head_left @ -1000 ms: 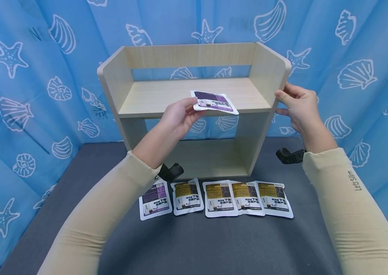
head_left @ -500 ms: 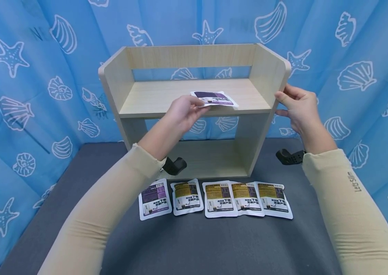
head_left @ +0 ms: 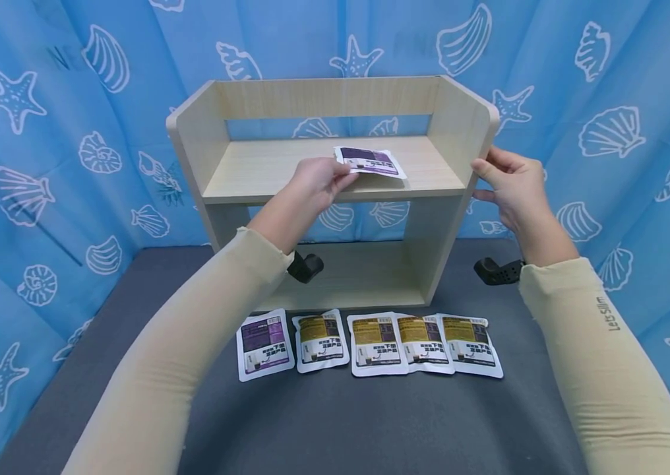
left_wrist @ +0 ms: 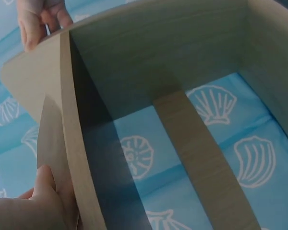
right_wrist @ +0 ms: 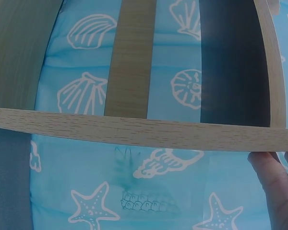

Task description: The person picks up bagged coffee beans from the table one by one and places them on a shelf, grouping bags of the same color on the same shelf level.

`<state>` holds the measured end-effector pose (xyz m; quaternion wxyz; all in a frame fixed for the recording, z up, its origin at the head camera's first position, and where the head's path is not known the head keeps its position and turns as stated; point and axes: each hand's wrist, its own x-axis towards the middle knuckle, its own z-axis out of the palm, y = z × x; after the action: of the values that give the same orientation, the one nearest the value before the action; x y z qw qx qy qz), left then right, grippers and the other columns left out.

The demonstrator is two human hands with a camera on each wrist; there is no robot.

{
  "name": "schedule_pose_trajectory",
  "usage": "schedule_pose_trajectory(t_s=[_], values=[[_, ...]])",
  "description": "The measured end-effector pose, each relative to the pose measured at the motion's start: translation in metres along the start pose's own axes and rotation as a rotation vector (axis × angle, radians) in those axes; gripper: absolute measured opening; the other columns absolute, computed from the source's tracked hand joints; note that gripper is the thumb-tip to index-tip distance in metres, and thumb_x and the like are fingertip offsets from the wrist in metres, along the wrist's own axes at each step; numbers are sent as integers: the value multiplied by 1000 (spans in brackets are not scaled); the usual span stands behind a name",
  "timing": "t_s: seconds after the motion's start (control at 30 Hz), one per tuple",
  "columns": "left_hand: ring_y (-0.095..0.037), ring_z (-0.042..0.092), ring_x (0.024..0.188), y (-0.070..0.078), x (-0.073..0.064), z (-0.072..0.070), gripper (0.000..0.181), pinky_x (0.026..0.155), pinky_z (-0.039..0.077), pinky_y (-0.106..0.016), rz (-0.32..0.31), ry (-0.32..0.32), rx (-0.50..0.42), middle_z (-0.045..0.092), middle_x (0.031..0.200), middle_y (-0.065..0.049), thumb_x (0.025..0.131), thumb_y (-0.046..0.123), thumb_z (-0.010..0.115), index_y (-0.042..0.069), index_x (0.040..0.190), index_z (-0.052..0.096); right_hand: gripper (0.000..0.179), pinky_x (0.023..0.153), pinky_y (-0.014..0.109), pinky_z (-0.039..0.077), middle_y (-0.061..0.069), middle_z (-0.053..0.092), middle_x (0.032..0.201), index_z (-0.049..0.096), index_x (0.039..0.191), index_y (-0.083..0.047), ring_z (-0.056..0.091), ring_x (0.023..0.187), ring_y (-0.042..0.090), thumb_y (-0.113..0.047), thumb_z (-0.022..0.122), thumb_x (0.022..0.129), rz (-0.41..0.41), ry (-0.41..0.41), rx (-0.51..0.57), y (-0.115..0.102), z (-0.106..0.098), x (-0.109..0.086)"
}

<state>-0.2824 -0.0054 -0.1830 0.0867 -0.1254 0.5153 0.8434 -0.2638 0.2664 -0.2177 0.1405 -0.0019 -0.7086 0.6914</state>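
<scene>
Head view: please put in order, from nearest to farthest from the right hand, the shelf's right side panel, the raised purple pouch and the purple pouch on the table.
1. Right side panel: the right hand grips its front edge.
2. Raised purple pouch: left of that panel, in the left hand.
3. Lower purple pouch: at the visible row's left end.

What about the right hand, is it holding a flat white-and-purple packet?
No, the right hand grips the side of the pale wooden shelf.
</scene>
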Motion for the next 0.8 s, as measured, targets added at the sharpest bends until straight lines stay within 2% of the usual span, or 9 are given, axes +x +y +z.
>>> schedule_pose_trajectory(t_s=[0.17, 0.27, 0.43, 0.67, 0.8], values=[[-25, 65, 108, 0, 6, 3, 53, 67, 56, -20, -10, 24, -4, 55, 134, -19, 90, -16, 55, -2, 141, 47, 56, 64, 21, 55, 7, 56, 134, 59, 135, -17, 51, 124, 22, -28, 75, 83, -2, -1, 0, 1, 1, 0], [-26, 63, 110, 1, 8, 4, 63, 68, 56, -21, -10, 20, -4, 51, 138, -18, 88, -19, 55, 1, 145, 42, 56, 63, 20, 55, 6, 56, 133, 60, 135, -17, 51, 123, 22, -28, 75, 82, -4, -4, 7, 1, 1, 0], [-28, 61, 110, 1, 10, 5, 74, 69, 56, -23, -24, 8, 34, 45, 144, -16, 85, -23, 54, 7, 150, 36, 56, 73, 27, 54, 6, 57, 133, 60, 135, -18, 52, 124, 22, -29, 75, 82, -1, 0, -5, 1, 1, 0], [-28, 67, 101, 0, 9, 6, 66, 66, 57, -24, -25, -3, 148, 53, 135, -17, 90, -18, 51, 8, 149, 39, 56, 62, 19, 54, 4, 59, 129, 60, 134, -17, 52, 122, 22, -29, 76, 82, 2, 5, 19, 1, 1, 0], [-25, 69, 97, 1, 10, 6, 58, 64, 56, -23, -27, -3, 223, 57, 131, -17, 93, -14, 51, 7, 147, 41, 56, 64, 21, 54, 5, 57, 132, 60, 134, -17, 52, 123, 21, -29, 76, 81, 7, 11, 11, 1, 0, 0]])
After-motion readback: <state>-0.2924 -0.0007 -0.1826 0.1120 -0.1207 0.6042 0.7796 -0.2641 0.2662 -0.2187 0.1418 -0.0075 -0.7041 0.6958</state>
